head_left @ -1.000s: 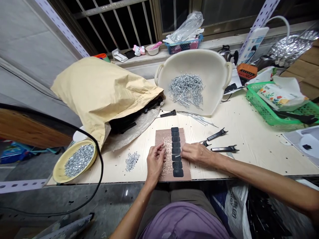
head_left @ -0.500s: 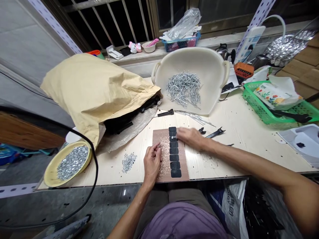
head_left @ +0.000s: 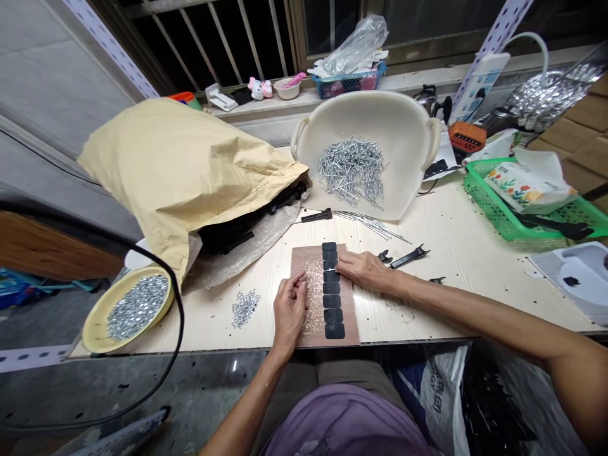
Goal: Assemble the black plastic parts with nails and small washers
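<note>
A brown board [head_left: 350, 316] lies at the table's front edge, with a column of black rounded pads [head_left: 334, 301] on it and pale specks scattered to their left. My right hand [head_left: 363, 269] reaches in from the right, fingers pressed together at the upper pads. A small bright piece [head_left: 331, 270] shows by its fingertips; whether they grip it is unclear. My left hand [head_left: 289, 310] rests on the board's left edge, thumb and fingers closed together; anything between them is too small to make out. Left of it lies a small heap of shiny metal bits [head_left: 246, 308].
A white basin [head_left: 403, 139] of metal pins stands behind the board. A tan sack [head_left: 190, 164] with black parts and a yellow bowl [head_left: 90, 332] of metal bits are at left. Black plastic parts [head_left: 409, 256] lie at right, before a green basket [head_left: 494, 218].
My right hand has shifted slightly nearer along the column and is now still rather than blurred. The bright piece sits a little lower. My left hand has hardly moved.
</note>
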The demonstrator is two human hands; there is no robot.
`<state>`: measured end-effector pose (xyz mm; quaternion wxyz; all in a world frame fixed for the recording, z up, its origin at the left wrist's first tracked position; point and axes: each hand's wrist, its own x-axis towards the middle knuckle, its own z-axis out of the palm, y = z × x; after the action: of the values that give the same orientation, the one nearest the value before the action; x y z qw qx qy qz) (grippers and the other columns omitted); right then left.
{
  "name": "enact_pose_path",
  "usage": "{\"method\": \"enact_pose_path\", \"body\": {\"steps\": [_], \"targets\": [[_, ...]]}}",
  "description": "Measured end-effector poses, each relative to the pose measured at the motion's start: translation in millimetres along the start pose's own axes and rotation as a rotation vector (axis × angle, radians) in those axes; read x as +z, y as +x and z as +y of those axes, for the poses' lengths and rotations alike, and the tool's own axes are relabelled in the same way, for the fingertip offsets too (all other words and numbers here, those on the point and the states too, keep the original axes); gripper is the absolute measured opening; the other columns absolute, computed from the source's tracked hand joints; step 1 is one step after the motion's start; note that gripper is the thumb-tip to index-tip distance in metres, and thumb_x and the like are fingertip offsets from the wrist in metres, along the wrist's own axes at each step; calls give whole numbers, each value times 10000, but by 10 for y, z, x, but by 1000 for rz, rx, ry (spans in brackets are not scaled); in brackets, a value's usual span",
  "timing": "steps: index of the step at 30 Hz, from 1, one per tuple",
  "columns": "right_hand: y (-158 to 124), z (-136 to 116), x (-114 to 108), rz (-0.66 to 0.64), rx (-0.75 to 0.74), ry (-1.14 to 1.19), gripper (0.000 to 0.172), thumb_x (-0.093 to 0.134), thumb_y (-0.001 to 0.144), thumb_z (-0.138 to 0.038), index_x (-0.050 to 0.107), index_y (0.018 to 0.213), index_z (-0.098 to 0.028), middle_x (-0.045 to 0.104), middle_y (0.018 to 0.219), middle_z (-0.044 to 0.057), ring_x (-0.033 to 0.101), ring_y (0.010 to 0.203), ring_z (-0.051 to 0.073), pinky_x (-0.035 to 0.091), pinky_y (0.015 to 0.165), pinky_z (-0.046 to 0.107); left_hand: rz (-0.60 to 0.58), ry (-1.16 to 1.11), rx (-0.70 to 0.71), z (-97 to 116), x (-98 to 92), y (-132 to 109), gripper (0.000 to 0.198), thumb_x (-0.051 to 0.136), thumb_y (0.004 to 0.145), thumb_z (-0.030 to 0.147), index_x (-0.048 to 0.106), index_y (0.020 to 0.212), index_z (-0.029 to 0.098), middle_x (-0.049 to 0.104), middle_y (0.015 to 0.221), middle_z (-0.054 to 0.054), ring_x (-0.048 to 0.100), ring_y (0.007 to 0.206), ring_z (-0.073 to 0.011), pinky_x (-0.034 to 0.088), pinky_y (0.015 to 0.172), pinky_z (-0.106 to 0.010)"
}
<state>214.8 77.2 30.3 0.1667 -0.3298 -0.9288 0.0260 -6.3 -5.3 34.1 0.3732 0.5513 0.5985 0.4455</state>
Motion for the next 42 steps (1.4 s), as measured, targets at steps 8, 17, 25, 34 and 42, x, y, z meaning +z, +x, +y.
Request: {"method": "enact_pose_path", "body": {"steps": [8, 17, 25, 34, 42], "targets": [[-258, -148, -156, -15, 92, 29, 308, 344, 970, -272, 568, 791, -162, 510, 743, 12, 398, 616, 94, 210, 492, 235, -11, 53, 22, -36, -8, 1, 347, 481, 885, 364, 575, 1182, 212, 518, 866, -18, 498, 586, -86, 442, 564, -226], [-417, 170, -569, -35, 280, -39, 249, 483, 916, -364, 656, 833, -207, 641, 802, 24, 520, 766, 153, 332, 681, 282, -7, 35, 54, -80, -40, 31, 328, 508, 869, 365, 616, 1137, 210, 579, 930, -52, 548, 674, -125, 465, 604, -247], [1183, 410, 178, 12, 198, -160, 250, 431, 932, -287, 642, 1015, -182, 644, 950, 87, 464, 933, 212, 321, 743, 302, 127, -64, 39, 24, -205, -128, 282, 533, 862, 333, 634, 1097, 215, 571, 875, -29, 528, 594, -94, 450, 567, -229], [1482, 489, 521, -84, 122, -251, 282, 380, 926, -297, 642, 984, -209, 584, 904, 101, 448, 812, 218, 283, 693, 321, 430, 460, -45, -337, -1461, -486, 235, 503, 882, 297, 649, 1040, 201, 622, 903, -38, 576, 739, -138, 455, 656, -256], [1023, 256, 101, 250, 201, -115, 333, 359, 934, -330, 616, 1078, -175, 569, 996, 111, 536, 836, 208, 409, 657, 306, 223, 627, 109, -564, -1475, -594, 223, 470, 899, 212, 653, 1022, 177, 587, 861, -54, 579, 820, -160, 465, 739, -280]]}}
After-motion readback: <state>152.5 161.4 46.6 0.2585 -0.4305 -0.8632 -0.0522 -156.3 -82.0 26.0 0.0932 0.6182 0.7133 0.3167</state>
